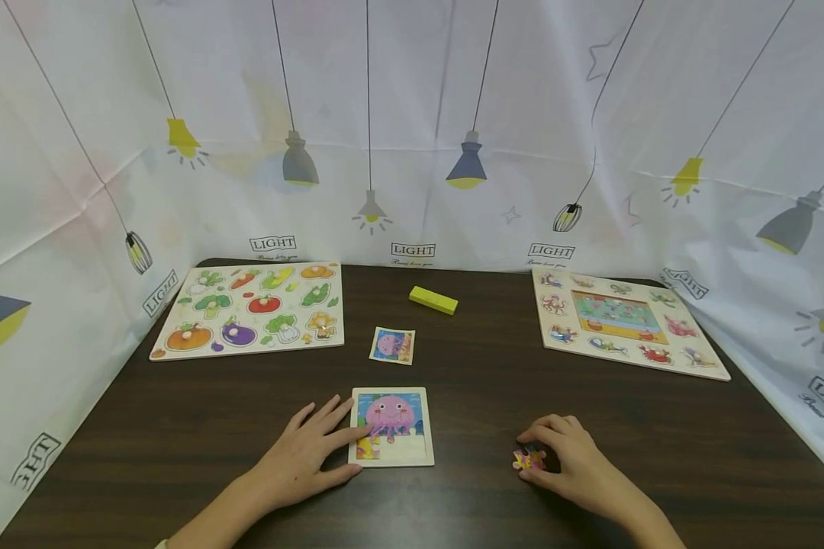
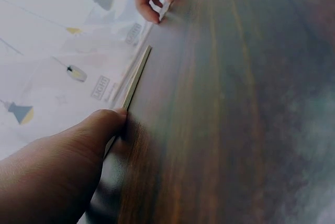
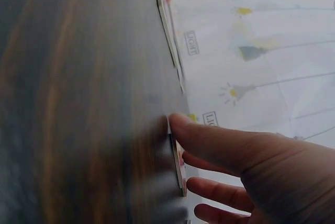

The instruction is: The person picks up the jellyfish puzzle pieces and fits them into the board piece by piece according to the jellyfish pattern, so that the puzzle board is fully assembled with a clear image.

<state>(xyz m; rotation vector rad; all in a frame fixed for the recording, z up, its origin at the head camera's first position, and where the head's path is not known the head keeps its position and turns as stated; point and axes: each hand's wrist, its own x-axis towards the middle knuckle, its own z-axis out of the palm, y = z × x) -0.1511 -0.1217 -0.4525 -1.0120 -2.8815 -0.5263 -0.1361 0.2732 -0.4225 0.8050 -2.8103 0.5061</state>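
Observation:
A small jellyfish jigsaw puzzle in a wooden tray [image 1: 429, 427] lies on the table in front of me. Pieces fill its upper part and lower left corner; bare wood shows at lower right. My left hand [image 1: 302, 461] rests at the tray's left side, fingers spread, thumb by the lower corner and one finger reaching over the picture. Off to the right, my right hand [image 1: 577, 467] pinches a yellow and pink jigsaw piece [image 1: 527, 460] close to the tabletop. Its fingers partly cover the spot, so whether several pieces lie there is unclear.
Behind the tray lies a jellyfish picture card [image 1: 393, 345], with a yellow block [image 1: 433, 300] farther back. A vegetable knob-puzzle board [image 1: 247, 309] stands back left, a sea-animal board [image 1: 628, 324] back right. White lamp-print cloth [image 1: 412, 91] bounds the dark table [image 1: 474, 503].

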